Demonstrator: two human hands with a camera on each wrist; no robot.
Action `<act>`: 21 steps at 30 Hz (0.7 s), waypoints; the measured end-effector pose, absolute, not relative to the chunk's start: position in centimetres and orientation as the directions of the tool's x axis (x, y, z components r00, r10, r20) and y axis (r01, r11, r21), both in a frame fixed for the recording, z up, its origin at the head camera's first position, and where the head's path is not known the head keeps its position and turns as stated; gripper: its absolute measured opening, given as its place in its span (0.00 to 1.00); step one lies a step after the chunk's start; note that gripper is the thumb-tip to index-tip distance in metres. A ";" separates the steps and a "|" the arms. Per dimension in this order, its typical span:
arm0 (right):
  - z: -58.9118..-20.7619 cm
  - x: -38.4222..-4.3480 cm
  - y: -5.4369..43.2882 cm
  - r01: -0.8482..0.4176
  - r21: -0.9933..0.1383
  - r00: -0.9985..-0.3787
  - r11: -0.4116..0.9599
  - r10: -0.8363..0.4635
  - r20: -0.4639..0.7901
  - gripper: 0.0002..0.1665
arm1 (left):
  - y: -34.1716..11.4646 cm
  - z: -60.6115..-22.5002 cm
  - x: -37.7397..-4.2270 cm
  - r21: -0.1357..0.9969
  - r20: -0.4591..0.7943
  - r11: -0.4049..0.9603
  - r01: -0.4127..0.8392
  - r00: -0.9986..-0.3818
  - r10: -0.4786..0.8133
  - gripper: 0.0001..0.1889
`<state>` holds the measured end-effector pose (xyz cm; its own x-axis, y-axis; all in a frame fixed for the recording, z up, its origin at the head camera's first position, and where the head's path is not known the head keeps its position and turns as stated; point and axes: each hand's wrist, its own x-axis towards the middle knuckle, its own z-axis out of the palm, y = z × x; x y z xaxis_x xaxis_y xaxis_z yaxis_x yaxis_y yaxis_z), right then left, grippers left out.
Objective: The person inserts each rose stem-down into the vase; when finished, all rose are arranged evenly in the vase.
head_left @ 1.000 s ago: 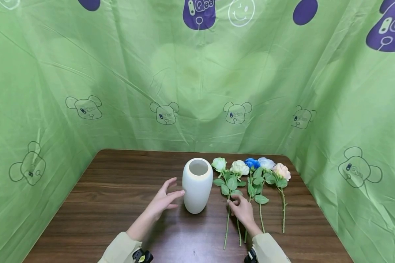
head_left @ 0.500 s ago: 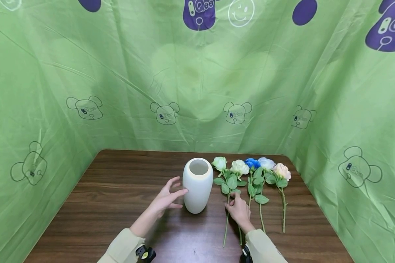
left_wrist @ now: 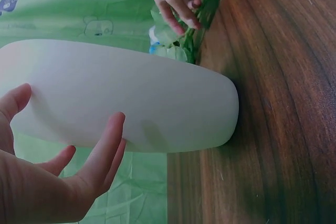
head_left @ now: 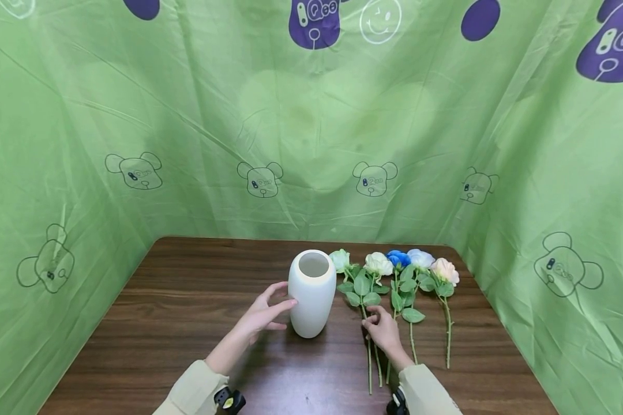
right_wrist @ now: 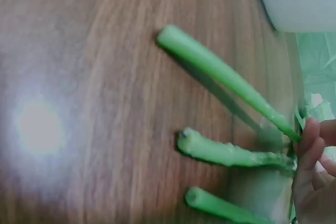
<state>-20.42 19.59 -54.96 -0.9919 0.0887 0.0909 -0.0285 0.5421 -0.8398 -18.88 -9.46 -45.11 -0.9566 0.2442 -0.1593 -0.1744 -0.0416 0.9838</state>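
A tall white vase [head_left: 311,305] stands upright on the table, its mouth facing up. My left hand [head_left: 261,318] is at its left side with fingers spread; in the left wrist view the fingertips [left_wrist: 116,121] are at the vase wall, and firm contact cannot be told. My right hand [head_left: 384,333] pinches the stem of the leftmost rose, a pale green-white one [head_left: 340,260], below its leaves. In the right wrist view this green stem [right_wrist: 210,64] has its cut end slightly off the wood, over its shadow. My right hand partly hides the neighbouring stems.
To the right lie a cream rose [head_left: 379,264], a blue rose [head_left: 397,257], a pale lilac rose [head_left: 420,258] and a pink rose [head_left: 445,271], stems toward me. Green printed cloth [head_left: 311,127] encloses the brown wooden table [head_left: 197,276].
The leftmost rose has tilted, its head shifting left toward the vase and its stem end right. My right hand moved slightly left, then back right. My left hand has come closer to the vase.
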 end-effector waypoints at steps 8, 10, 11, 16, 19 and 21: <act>-54.1 -19.8 20.5 0.020 -0.951 -1.000 0.307 0.016 -0.016 0.18 | -9.5 -45.0 -18.8 0.984 -0.158 -0.040 -0.172 -0.958 0.241 0.31; -54.0 -19.7 20.7 0.027 -0.962 -1.000 0.272 0.002 -0.028 0.19 | -9.6 -45.0 -18.8 0.984 -0.157 -0.040 -0.172 -0.956 0.246 0.31; -53.9 -19.6 20.7 0.032 -0.967 -0.999 0.254 -0.001 -0.033 0.19 | -9.6 -45.0 -18.8 0.984 -0.156 -0.040 -0.171 -0.956 0.249 0.31; -53.6 -19.4 21.1 -0.006 -0.984 -1.000 0.180 -0.013 0.004 0.20 | -9.7 -45.0 -18.9 0.983 -0.161 -0.042 -0.178 -0.952 0.261 0.32; -54.1 -19.7 21.5 -0.068 -0.984 -0.998 0.164 -0.017 0.066 0.21 | -9.7 -45.1 -18.9 0.984 -0.160 -0.038 -0.176 -0.951 0.263 0.32; -55.4 -20.2 22.2 -0.133 -0.978 -0.991 0.163 -0.033 0.129 0.22 | -9.7 -45.1 -19.0 0.984 -0.162 -0.035 -0.177 -0.951 0.262 0.32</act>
